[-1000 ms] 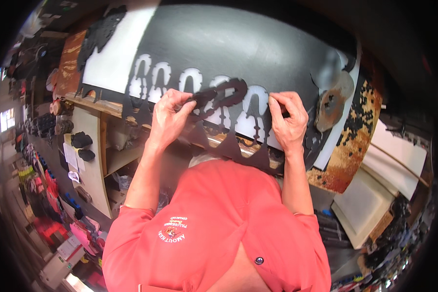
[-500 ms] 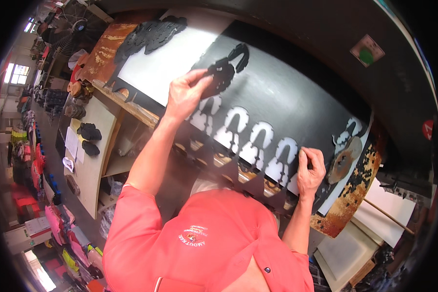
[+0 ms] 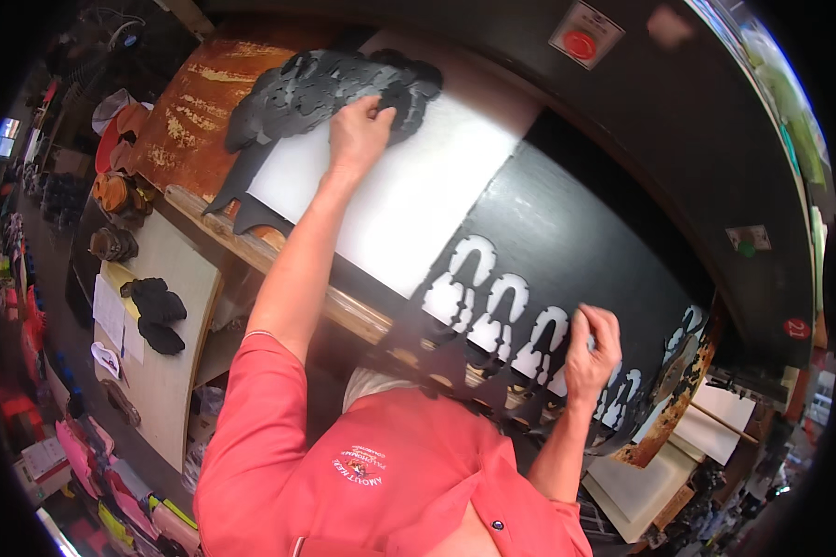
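My left hand [image 3: 360, 135] is at the far left over a heap of black cut pieces [image 3: 297, 93]. Its thumb and fingers pinch a darker, curved black cut piece [image 3: 401, 98] at the heap's right end. To the right lies a black sheet [image 3: 567, 218] with a row of horseshoe-shaped cut-outs [image 3: 508, 302] along its near side, white showing through them. My right hand [image 3: 594, 348] is over the near right part of this sheet, fingers curled closed. Whatever they may hold is hidden.
Under the heap is a white board [image 3: 372, 213], beside a worn brown surface [image 3: 190, 111]. A dark machine beam with a red button [image 3: 580, 45] spans the far side. On the left, a side table [image 3: 172, 371] bears papers and dark pieces [image 3: 161, 316].
My left hand has moved left with the black cut piece, from above the sheet to the heap. The view has swung left; my right hand stays closed near the cut-outs.
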### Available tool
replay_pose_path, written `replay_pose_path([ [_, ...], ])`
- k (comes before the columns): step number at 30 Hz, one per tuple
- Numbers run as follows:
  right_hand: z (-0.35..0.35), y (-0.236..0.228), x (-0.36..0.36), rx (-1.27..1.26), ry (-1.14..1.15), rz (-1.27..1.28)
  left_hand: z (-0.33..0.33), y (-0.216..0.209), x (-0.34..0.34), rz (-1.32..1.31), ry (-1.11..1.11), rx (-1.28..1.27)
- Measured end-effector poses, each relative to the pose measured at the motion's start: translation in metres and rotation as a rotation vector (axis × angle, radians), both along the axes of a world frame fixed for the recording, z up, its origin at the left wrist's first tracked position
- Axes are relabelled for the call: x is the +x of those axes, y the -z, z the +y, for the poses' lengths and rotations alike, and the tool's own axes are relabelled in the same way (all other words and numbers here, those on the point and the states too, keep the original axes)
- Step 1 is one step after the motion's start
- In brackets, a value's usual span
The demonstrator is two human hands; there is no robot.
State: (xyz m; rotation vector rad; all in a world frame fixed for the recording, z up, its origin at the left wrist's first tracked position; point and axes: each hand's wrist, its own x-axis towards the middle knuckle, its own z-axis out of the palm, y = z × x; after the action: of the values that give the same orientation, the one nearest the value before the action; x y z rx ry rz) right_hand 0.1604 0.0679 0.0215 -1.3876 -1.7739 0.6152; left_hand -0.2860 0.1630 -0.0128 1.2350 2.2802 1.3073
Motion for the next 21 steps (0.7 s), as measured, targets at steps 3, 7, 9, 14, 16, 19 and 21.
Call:
replay_pose_path([
  [3, 0.027, 0.009, -0.073, 0.058, -0.13, 0.024, -0.002, -0.003, -0.007, 0.189, 0.004, -0.003],
  [7, 0.048, 0.028, -0.127, 0.162, -0.1, -0.133, 0.0, -0.01, -0.015, 0.4, -0.024, -0.059],
  [9, 0.051, 0.032, -0.132, 0.171, -0.071, -0.108, 0.002, -0.011, -0.015, 0.38, -0.012, -0.127],
  [14, 0.05, 0.035, -0.125, 0.138, -0.071, -0.06, 0.005, -0.012, -0.007, 0.368, -0.036, -0.251],
  [16, 0.05, 0.035, -0.124, 0.107, -0.064, -0.045, 0.007, -0.013, -0.006, 0.381, -0.037, -0.19],
  [19, 0.05, 0.035, -0.126, 0.114, -0.048, -0.057, 0.011, -0.014, -0.006, 0.335, -0.045, -0.184],
  [21, 0.05, 0.034, -0.126, 0.106, -0.049, -0.051, 0.012, -0.013, -0.005, 0.282, -0.041, -0.205],
])
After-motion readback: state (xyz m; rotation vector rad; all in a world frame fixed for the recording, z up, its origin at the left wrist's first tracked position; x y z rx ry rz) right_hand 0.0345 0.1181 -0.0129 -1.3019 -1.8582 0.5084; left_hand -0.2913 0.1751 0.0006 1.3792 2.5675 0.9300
